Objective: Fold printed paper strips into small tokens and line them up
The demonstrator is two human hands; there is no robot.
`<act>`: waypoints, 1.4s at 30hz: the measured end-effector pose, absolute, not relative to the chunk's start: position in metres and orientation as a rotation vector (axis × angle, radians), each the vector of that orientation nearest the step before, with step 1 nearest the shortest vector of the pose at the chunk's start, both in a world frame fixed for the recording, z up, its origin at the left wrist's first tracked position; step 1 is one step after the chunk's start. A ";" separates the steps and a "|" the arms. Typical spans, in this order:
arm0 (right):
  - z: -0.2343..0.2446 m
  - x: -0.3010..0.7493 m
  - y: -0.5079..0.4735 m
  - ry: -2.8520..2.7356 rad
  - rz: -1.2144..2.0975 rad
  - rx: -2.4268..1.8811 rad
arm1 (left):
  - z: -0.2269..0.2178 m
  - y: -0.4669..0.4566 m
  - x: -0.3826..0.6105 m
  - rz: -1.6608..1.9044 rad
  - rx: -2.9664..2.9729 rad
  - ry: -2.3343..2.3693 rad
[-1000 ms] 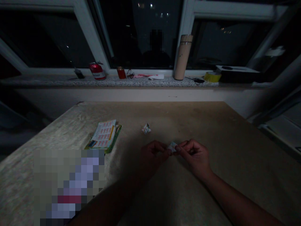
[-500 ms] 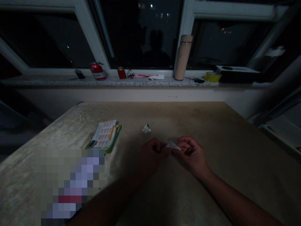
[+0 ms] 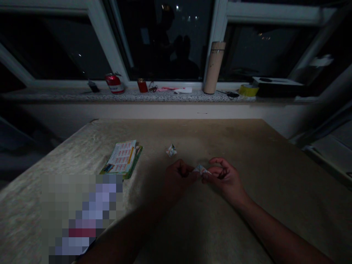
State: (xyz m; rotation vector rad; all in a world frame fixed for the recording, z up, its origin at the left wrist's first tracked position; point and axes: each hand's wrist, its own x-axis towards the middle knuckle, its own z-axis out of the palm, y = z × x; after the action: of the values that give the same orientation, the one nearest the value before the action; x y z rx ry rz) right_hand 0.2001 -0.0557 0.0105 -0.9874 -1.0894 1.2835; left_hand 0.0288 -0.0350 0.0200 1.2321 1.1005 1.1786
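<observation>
Both of my hands pinch a small folded piece of printed paper (image 3: 201,169) just above the table (image 3: 247,154). My left hand (image 3: 178,178) grips its left end with fingers curled. My right hand (image 3: 224,178) holds the right end between thumb and forefinger, the other fingers bent. A second small folded paper (image 3: 171,150) lies on the table a little beyond my hands.
A stack of printed paper sheets (image 3: 122,158) lies to the left. A blurred-out patch (image 3: 79,216) covers the near left. On the windowsill (image 3: 68,96) stand a red can (image 3: 113,83), a small red cup (image 3: 142,85), a tall tan flask (image 3: 214,67) and a yellow tape roll (image 3: 247,89).
My hands have shifted slightly away from me with the folded paper. The paper has turned flatter between my fingers, and my right fingers have spread a little.
</observation>
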 end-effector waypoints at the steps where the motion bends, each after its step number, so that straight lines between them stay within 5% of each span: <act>1: 0.012 0.201 -0.056 -1.094 1.285 -0.985 | 0.020 -0.035 0.029 1.177 1.236 1.100; 42: 0.005 0.211 -0.051 -1.025 1.419 -1.051 | 0.014 -0.023 0.014 1.020 1.215 1.004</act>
State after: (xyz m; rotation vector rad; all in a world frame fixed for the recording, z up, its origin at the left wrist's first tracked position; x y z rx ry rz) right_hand 0.2107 -0.0505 0.0046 -1.0506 -1.0250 1.4192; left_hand 0.0140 -0.0230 0.0139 1.2147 1.0044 1.0204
